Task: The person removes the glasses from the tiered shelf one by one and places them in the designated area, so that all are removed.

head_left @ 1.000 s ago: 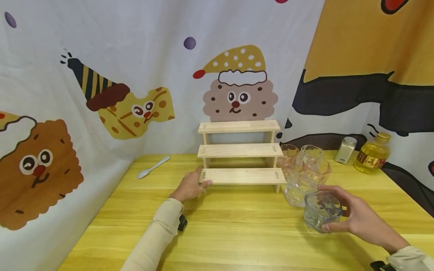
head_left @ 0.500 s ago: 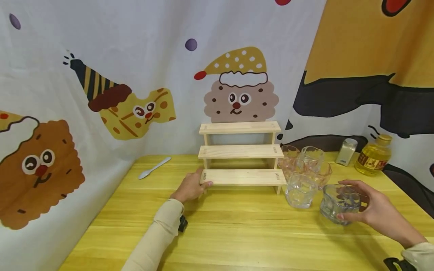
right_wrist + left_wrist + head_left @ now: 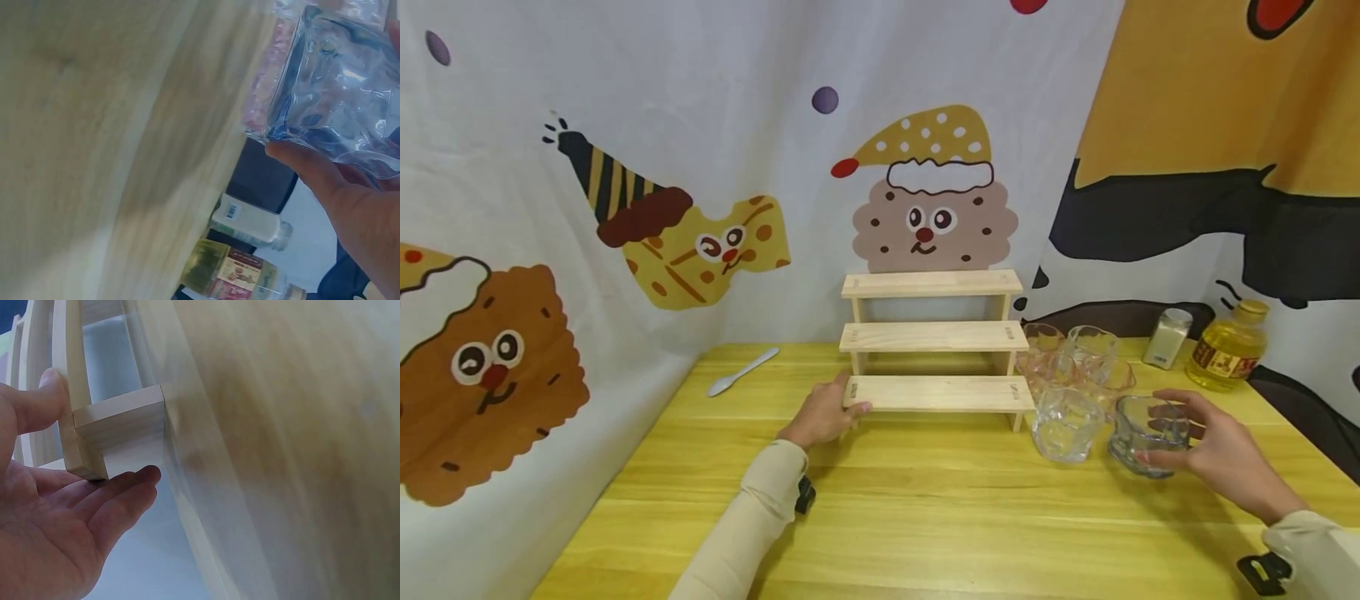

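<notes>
At the left end of the lowest step of a three-tier wooden stand, my left hand grips the board. The left wrist view shows the thumb on one face of the board and the fingers at its end and side support. My right hand holds a bluish clear glass cup by its side, thumb and fingers spread around it. Whether its base touches the table is unclear. Just left of it stands a clear wavy glass cup. Several pink and clear cups cluster behind.
A white spoon lies at the back left of the wooden table. A white-filled shaker jar and an oil bottle stand at the back right. A printed cloth hangs behind.
My right hand has carried the bluish cup rightward, then slightly back toward the cluster, so it now sits beside the clear cup. My left hand keeps its place on the stand.
</notes>
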`<state>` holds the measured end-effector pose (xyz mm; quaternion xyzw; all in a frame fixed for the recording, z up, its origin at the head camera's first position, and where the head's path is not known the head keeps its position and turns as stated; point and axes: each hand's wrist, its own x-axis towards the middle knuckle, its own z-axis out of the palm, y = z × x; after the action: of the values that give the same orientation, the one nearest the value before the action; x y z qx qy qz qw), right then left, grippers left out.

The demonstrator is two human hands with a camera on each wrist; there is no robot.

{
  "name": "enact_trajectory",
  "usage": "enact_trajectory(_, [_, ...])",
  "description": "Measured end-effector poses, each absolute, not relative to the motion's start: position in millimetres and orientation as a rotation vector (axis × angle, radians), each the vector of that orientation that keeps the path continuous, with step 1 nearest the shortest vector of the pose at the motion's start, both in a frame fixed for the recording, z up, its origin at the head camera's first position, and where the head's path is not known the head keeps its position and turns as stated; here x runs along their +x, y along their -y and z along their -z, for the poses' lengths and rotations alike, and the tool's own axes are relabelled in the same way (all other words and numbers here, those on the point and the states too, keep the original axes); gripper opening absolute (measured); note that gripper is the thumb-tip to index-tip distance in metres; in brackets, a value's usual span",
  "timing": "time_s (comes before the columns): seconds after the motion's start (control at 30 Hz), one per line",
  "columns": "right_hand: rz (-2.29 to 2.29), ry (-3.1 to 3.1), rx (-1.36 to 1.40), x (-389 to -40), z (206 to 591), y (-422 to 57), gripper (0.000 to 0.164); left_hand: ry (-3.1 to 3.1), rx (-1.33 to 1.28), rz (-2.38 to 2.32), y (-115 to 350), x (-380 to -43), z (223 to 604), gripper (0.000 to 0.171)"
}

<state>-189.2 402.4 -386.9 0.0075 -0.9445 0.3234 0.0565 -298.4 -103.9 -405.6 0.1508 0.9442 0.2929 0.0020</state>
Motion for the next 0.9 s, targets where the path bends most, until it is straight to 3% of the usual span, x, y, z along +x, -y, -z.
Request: enact_trajectory(0.9, [-0.952,2.874,0.027,-208,398,-399,0.106,-2.954,0.448,-0.908,104,-299,406,0.072])
